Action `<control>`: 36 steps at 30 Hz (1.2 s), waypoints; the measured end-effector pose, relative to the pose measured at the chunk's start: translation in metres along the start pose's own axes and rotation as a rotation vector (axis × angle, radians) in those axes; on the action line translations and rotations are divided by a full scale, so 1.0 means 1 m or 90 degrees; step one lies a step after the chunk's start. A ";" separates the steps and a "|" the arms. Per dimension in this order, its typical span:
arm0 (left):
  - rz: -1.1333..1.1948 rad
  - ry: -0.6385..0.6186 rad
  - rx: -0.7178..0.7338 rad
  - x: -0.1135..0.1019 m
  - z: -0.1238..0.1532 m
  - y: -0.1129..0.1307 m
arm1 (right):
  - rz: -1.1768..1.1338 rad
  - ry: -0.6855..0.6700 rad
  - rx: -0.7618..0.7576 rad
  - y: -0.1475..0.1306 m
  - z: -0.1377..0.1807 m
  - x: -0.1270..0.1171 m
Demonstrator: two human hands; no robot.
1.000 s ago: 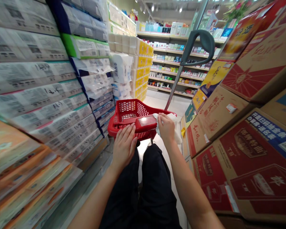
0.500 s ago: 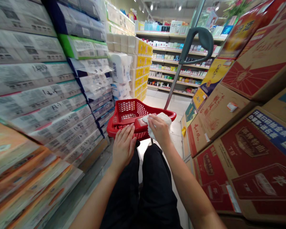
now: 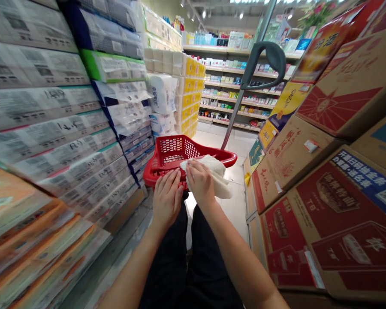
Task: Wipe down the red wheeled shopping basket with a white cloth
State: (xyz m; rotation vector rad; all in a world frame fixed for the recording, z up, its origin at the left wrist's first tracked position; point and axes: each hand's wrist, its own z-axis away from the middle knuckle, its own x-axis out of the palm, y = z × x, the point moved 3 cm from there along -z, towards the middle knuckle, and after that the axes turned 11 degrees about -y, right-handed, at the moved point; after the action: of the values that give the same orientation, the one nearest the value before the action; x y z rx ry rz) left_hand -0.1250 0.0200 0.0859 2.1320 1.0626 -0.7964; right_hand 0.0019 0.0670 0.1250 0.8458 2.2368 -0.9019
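A red plastic shopping basket (image 3: 170, 154) stands on the aisle floor in front of my knees, with a long grey pull handle (image 3: 264, 60) rising up to the right. My left hand (image 3: 166, 199) lies flat on the basket's near rim, fingers stretched out side by side. My right hand (image 3: 200, 183) is closed on a white cloth (image 3: 216, 174) and presses it against the near rim, right beside my left hand. Most of the cloth hangs to the right of my fingers.
Wrapped packs of tissue paper (image 3: 67, 124) are stacked high on the left. Brown and red cardboard cartons (image 3: 334, 141) are piled on the right. Shelves of small goods (image 3: 231, 94) close the aisle's far end. A pale tiled floor strip (image 3: 234, 201) runs between the stacks.
My right hand has slid the cloth leftward along the basket's near rim, from its right corner to beside my left hand. The left hand has stayed in place.
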 end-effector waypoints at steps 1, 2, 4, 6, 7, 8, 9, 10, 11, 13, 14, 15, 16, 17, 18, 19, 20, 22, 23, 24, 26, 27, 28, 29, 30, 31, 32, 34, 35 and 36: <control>-0.002 -0.001 0.002 0.000 0.000 0.000 | -0.003 -0.005 -0.023 -0.005 0.001 0.003; -0.003 -0.003 0.005 0.000 0.000 0.000 | -0.010 -0.011 -0.042 -0.007 0.001 0.004; -0.003 -0.006 0.009 0.000 0.000 0.000 | -0.029 -0.023 -0.066 -0.001 0.001 0.001; 0.000 -0.008 0.008 0.000 -0.001 0.000 | -0.044 -0.028 -0.060 0.017 0.000 -0.007; 0.001 -0.008 0.007 0.000 -0.001 0.001 | -0.048 -0.025 -0.048 0.029 -0.001 -0.013; 0.002 -0.007 0.005 0.000 -0.001 0.001 | -0.049 -0.018 -0.031 0.041 -0.002 -0.019; 0.004 -0.007 0.003 0.000 -0.002 0.002 | -0.049 -0.010 -0.011 0.054 -0.003 -0.024; 0.005 -0.006 0.001 0.000 -0.002 0.002 | -0.051 0.000 0.011 0.067 -0.004 -0.029; 0.007 -0.005 -0.001 0.000 -0.002 0.003 | -0.055 0.008 0.033 0.078 -0.005 -0.034; 0.010 -0.005 -0.003 0.000 -0.002 0.003 | -0.059 0.021 0.077 0.093 -0.006 -0.039; 0.012 -0.005 -0.004 0.000 -0.002 0.003 | -0.056 0.026 0.097 0.096 -0.007 -0.041; 0.012 -0.003 -0.004 0.000 -0.001 0.002 | -0.049 0.032 0.116 0.095 -0.007 -0.041; 0.011 -0.001 -0.005 0.001 -0.001 0.002 | -0.037 0.036 0.132 0.091 -0.008 -0.040; 0.009 0.003 -0.006 0.001 0.000 0.001 | -0.022 0.036 0.143 0.084 -0.008 -0.038; 0.007 0.007 -0.006 0.002 0.000 0.001 | -0.007 0.033 0.144 0.074 -0.008 -0.034; 0.006 0.011 -0.005 0.002 0.000 0.000 | 0.005 0.025 0.137 0.062 -0.008 -0.030; 0.004 0.014 -0.004 0.002 0.001 0.000 | 0.014 0.014 0.121 0.049 -0.008 -0.024; 0.003 0.016 -0.001 0.003 0.001 -0.001 | 0.022 -0.008 0.079 0.022 -0.007 -0.011; 0.003 0.017 0.001 0.003 0.001 -0.001 | 0.025 -0.015 0.059 0.011 -0.007 -0.005; 0.003 0.018 0.002 0.003 0.000 -0.001 | 0.028 -0.021 0.042 0.001 -0.006 0.001; 0.004 0.017 0.003 0.002 0.000 0.000 | 0.029 -0.031 0.011 -0.010 -0.005 0.007; 0.005 0.014 0.003 0.002 0.000 0.000 | 0.024 -0.035 -0.003 -0.010 -0.004 0.008; 0.007 0.011 0.002 0.001 0.000 0.000 | 0.014 -0.037 -0.014 -0.008 -0.004 0.007; 0.009 0.007 0.000 0.001 -0.001 0.000 | 0.001 -0.038 -0.021 -0.002 -0.004 0.004; 0.011 0.003 -0.001 0.001 -0.001 0.000 | -0.011 -0.035 -0.022 0.006 -0.004 -0.001; 0.013 0.001 -0.001 0.000 -0.001 0.001 | -0.022 -0.030 -0.017 0.018 -0.004 -0.007; 0.015 -0.002 -0.001 0.000 -0.001 0.001 | -0.029 -0.023 -0.005 0.030 -0.005 -0.013; 0.017 -0.003 -0.002 0.000 -0.001 0.001 | -0.037 -0.007 0.033 0.057 -0.006 -0.026; 0.019 -0.003 -0.002 0.001 -0.001 0.002 | -0.038 0.001 0.055 0.070 -0.006 -0.032; 0.021 -0.003 -0.003 0.001 -0.001 0.002 | -0.037 0.007 0.075 0.080 -0.007 -0.036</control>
State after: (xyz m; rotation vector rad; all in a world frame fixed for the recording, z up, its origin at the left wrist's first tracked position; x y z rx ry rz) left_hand -0.1231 0.0201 0.0861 2.1370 1.0232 -0.7819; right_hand 0.0810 0.1054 0.1238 0.8433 2.2457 -1.0686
